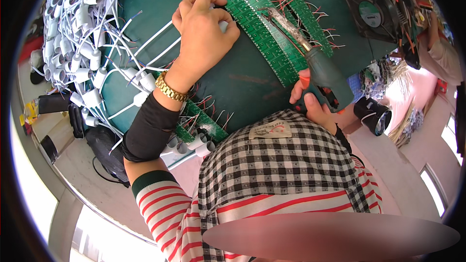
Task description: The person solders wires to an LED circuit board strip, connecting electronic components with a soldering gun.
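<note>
Your checked apron's point(281, 165) pale patch point(270, 130) carries print. Your right hand point(315, 110) grips the soldering gun point(324, 70) over green circuit boards point(257, 29); your left hand point(204, 29) curls at white cables point(154, 38), grasp unclear. Beyond, a black fan point(385, 14) bears a round label point(370, 13).

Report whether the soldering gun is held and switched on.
Held: the right hand grips the soldering gun, fingers and thumb around its handle. On or off: cannot tell; no indicator visible.

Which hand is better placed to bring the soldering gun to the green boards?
Probably the right. The right hand grips the soldering gun, whose front end shows over the green boards. The left hand is beside their left edge, apparently busy with white cables.
</note>
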A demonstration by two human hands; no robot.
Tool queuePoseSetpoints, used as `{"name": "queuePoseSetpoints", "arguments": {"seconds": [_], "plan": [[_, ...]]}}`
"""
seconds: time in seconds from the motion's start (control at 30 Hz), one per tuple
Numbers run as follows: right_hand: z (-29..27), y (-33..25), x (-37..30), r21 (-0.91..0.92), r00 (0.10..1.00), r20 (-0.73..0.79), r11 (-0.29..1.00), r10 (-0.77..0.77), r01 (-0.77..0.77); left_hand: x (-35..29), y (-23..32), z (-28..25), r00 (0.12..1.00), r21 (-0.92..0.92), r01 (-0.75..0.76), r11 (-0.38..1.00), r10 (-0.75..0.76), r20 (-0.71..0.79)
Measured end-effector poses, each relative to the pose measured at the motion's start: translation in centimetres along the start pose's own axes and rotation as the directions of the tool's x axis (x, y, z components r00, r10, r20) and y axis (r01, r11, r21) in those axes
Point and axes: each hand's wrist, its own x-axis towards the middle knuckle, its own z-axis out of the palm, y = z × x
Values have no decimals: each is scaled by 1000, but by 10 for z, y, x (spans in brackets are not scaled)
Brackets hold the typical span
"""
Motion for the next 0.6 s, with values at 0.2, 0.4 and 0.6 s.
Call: {"name": "queuePoseSetpoints", "arguments": {"seconds": [0.2,0.4,0.6], "plan": [[3,8,0,51,997,-65,997,-47,50,2,1,-1,999,0,-22,1000,22,-24],[2,12,1,67,995,-70,995,-66,71,5,3,-3,999,-24,-31,999,30,-32],[7,0,0,93,988,-142,993,-55,69,2,4,-10,999,-4,-38,999,38,17]]}}
